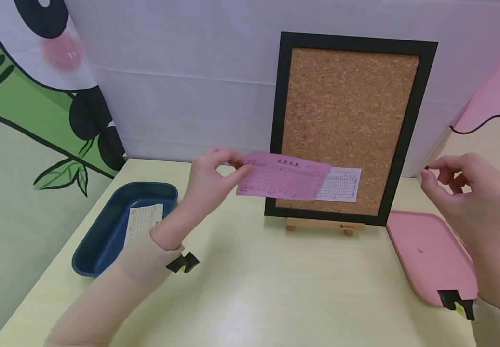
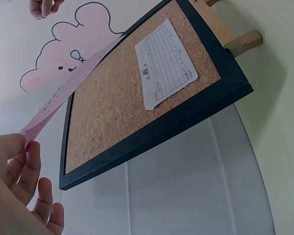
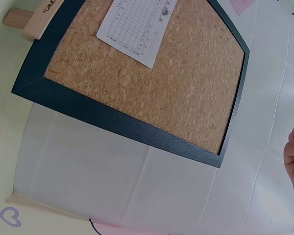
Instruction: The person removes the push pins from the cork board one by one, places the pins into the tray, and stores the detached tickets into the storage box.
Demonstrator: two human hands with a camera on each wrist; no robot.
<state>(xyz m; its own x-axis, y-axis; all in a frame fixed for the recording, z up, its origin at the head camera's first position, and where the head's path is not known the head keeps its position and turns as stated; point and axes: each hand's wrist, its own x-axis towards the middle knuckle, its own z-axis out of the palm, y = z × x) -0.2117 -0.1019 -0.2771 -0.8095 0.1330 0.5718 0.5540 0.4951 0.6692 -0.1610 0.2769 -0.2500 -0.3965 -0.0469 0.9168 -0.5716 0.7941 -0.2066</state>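
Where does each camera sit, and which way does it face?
Head: on the head, facing forward and down at the corkboard; left hand, right hand, both forearms.
Left wrist: from that wrist, facing the corkboard aslant; left hand pinching pink slip, part of right hand.
Right wrist: from that wrist, facing the corkboard; right hand, cut off.
Shared: both wrist views show the white slip.

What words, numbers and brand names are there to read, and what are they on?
None is clear enough to quote.
Pink slip: a bigger heading and rows of print, too blurred.
White slip on the cork board: print around a grid, too small.
Pale slip in the blue tray: print too small.
Wooden ledge: a dark mark, too blurred.
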